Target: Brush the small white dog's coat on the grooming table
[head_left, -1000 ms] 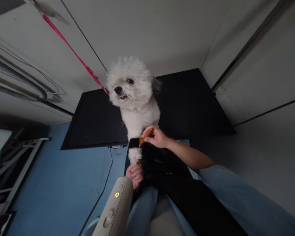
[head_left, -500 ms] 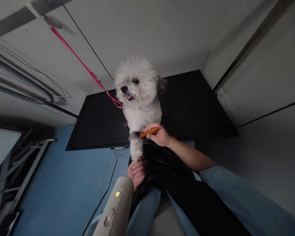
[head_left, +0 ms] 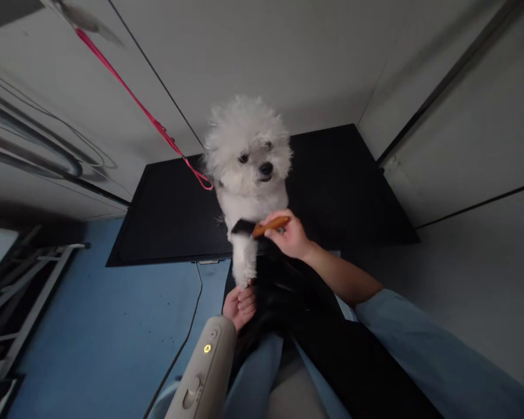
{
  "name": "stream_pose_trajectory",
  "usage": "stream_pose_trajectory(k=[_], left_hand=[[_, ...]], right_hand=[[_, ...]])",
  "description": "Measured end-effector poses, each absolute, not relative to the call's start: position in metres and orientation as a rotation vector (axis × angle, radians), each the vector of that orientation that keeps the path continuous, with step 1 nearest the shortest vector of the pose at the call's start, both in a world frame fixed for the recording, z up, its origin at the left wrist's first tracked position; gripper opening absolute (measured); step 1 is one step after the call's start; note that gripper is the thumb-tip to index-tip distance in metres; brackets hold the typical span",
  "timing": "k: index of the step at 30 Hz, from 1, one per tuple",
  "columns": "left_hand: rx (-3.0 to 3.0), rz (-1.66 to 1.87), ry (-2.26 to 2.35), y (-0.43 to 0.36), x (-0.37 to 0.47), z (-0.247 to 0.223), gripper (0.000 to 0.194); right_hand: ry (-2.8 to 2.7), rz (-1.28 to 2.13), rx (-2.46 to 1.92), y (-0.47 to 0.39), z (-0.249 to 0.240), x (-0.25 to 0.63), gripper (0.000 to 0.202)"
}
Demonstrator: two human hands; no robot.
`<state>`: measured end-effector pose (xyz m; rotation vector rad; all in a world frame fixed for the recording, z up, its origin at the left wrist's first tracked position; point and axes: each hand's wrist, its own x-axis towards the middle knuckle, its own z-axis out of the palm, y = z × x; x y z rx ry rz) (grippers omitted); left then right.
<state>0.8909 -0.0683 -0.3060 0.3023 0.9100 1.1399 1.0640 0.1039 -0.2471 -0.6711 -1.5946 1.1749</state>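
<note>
A fluffy white dog point(head_left: 250, 145) is on a black table, its face toward me and one foreleg stretched down past the near edge. My left hand point(head_left: 240, 306) is closed around the paw at the end of that foreleg. In my right hand point(head_left: 290, 235) is the wooden handle of a slicker brush point(head_left: 271, 226). The brush's dark head lies against the upper part of the foreleg. A pale device with a lit yellow button point(head_left: 207, 364) covers part of my left forearm.
The black table point(head_left: 332, 186) stands against a grey wall. A red leash point(head_left: 144, 110) hangs from the upper left to beside the dog. Hoses point(head_left: 30, 134) run along the left wall. A metal frame point(head_left: 30, 297) and a cable point(head_left: 192, 320) are lower left.
The dog has turned its head from the left toward me and its mouth has nearly closed. The brush has moved slightly up along the foreleg. The view has shifted a little.
</note>
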Motion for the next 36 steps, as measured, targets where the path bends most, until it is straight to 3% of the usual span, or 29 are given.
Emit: stream_pose_trajectory(k=[3,7,11,15,19,21,23,28,31,36], left_hand=[[0.155,1.114,0.846,-0.068,0.89,-0.307,0.016],[-0.005,1.06,0.752,-0.069,0.889,-0.312,0.015],[-0.05,1.013,0.686,-0.07,0.887,-0.316,0.024],[-0.04,1.007,0.65,-0.069,0.885,-0.319,0.021],[-0.013,0.956,0.599,-0.065,0.886,-0.323,0.026],[0.017,0.975,0.599,-0.062,0.888,-0.323,0.027],[0.092,0.975,0.618,-0.058,0.891,-0.323,0.029],[0.459,1.042,0.82,-0.047,0.9,-0.321,0.049],[0.779,1.12,1.056,-0.04,0.904,-0.318,0.06],[1.062,1.167,1.33,-0.035,0.905,-0.312,0.049]], right_hand=[[-1.756,1.411,-0.621,0.1,-0.245,1.066,0.024],[-1.604,1.196,-0.773,0.094,-0.242,1.07,0.022],[-1.805,1.384,-0.701,0.082,-0.241,1.073,0.019],[-1.636,1.158,-0.836,0.076,-0.241,1.076,0.021],[-1.807,1.288,-0.771,0.076,-0.244,1.079,0.02],[-1.664,1.133,-0.873,0.077,-0.246,1.08,0.021],[-1.55,0.972,-0.883,0.077,-0.248,1.081,0.021],[-1.702,1.189,-0.796,0.079,-0.243,1.085,0.017],[-1.533,0.995,-0.939,0.081,-0.236,1.088,0.019],[-1.798,1.231,-0.897,0.078,-0.227,1.094,0.02]])
